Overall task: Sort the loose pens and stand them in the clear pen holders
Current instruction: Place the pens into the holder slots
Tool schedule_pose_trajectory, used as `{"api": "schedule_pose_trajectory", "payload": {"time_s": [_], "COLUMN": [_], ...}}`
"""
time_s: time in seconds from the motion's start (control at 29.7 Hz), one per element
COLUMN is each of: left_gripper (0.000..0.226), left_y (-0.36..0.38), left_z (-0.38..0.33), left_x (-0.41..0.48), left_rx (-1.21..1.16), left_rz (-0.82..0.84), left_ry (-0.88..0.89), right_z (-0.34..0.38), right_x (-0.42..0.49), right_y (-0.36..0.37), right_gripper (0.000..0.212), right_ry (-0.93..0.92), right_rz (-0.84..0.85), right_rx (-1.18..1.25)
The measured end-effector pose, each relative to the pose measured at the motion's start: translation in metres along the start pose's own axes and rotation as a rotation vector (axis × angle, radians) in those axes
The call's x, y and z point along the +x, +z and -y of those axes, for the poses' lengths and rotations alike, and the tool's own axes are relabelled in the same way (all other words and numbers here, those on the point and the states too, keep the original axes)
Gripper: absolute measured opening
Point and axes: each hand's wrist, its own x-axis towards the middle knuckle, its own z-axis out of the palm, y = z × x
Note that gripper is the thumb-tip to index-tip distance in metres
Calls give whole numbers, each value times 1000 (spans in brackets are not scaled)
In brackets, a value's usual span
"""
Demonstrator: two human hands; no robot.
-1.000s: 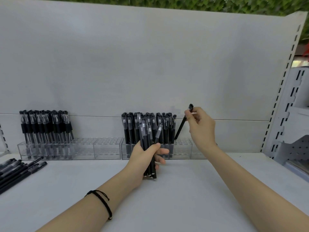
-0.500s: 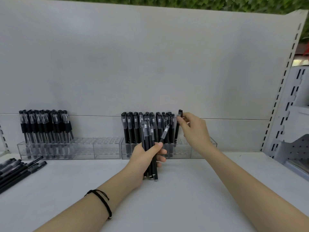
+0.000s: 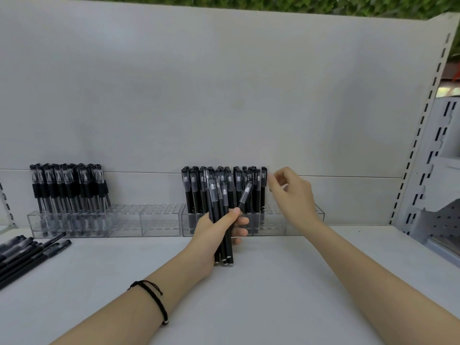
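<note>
Black against white throughout. Grips a bundle of black capped pens (image 3: 222,220) upright in the left hand (image 3: 219,230), thumb and fingers wrapped round the barrels, lower ends just above the white shelf (image 3: 273,282); lets one pen of the bundle (image 3: 246,195) tilt out to the right above the thumb. Hides with bundle and hand the middle of the right clear pen holder (image 3: 298,221) and part of the standing pens (image 3: 191,192) in it. Hangs the right hand (image 3: 292,195) just beside the rightmost standing pen (image 3: 263,188), fingers loosely curled round nothing; cannot tell whether a fingertip touches the cap. Covers part of the holder's right end with the right wrist.

Has a second clear pen holder (image 3: 159,220) just beside on the left, with rubber-gripped pens (image 3: 67,188) upright in its left part. Has loose pens (image 3: 25,252) lying flat at the shelf's left edge, well apart from both hands. Wears a black braided bracelet (image 3: 155,298) on the left wrist. Faces a white back panel (image 3: 224,95), with a slotted upright (image 3: 423,125) at the right.
</note>
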Motion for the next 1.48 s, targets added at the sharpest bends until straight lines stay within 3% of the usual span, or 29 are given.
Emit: {"api": "schedule_pose_trajectory", "payload": {"time_s": [0.1, 0.2, 0.34, 0.47, 0.61, 0.71, 0.81, 1.08, 1.24, 1.48], "left_gripper": [28, 25, 26, 25, 27, 30, 35, 32, 47, 41], "left_y": [2, 3, 5, 7, 1, -1, 2, 5, 4, 6], "left_z": [0, -1, -2, -5, -2, -1, 1, 2, 1, -1], "left_x": [-1, -3, -5, -4, -3, -2, -3, -3, -2, -6], "left_rx": [-23, -22, -4, -35, 30, 97, 142, 131, 133, 162], "left_rz": [19, 60, 90, 57, -16, -12, 15, 47, 31, 58], "left_ry": [5, 31, 38, 43, -1, -21, -6, -2, 2, -1], "right_z": [9, 21, 32, 35, 35, 28, 20, 14, 21, 10], "right_x": [-5, -13, -14, -12, -2, 5, 8, 10, 13, 10], "right_y": [-3, 0, 4, 2, -4, -14, -18, -11, -11, -5], "right_gripper": [27, 17, 11, 16, 14, 14, 7, 2, 2, 8], "right_ry": [-74, -102, 43, 155, 197, 95, -11, -81, -120, -42], "right_rz": [45, 179, 248, 190, -20, -189, -233, -183, -170, -32], "right_rx": [131, 166, 354, 462, 607, 491, 364, 271, 237, 103]}}
